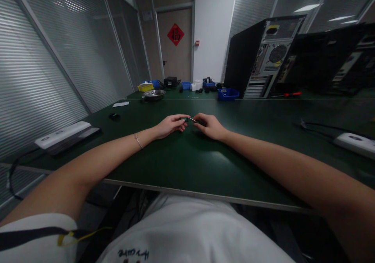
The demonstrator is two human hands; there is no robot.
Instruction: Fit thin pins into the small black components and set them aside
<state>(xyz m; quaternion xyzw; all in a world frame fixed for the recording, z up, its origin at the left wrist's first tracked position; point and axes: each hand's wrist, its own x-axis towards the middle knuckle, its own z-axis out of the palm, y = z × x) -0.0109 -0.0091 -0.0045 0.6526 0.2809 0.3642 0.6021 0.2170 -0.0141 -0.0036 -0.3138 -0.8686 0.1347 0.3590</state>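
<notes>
My left hand (pixel 170 126) is over the middle of the green table (pixel 187 157). Its thumb and fingers pinch a small dark green piece (pixel 186 119), too small and covered to identify. Facing it from the right, my right hand (pixel 211 126) is closed around a slim screwdriver-like tool with a thin metal shaft (pixel 192 119). The shaft points left at the green piece; whether its tip touches it I cannot tell. Fingers hide most of the tool's dark handle.
Along the back stand a metal bowl (pixel 154 95), a yellow bin (pixel 145 87), a blue bin (pixel 228 94) and a black computer case (pixel 263 56). A red-handled tool (pixel 293 93) lies at right. White power strips (pixel 63 134) with cables sit on both sides.
</notes>
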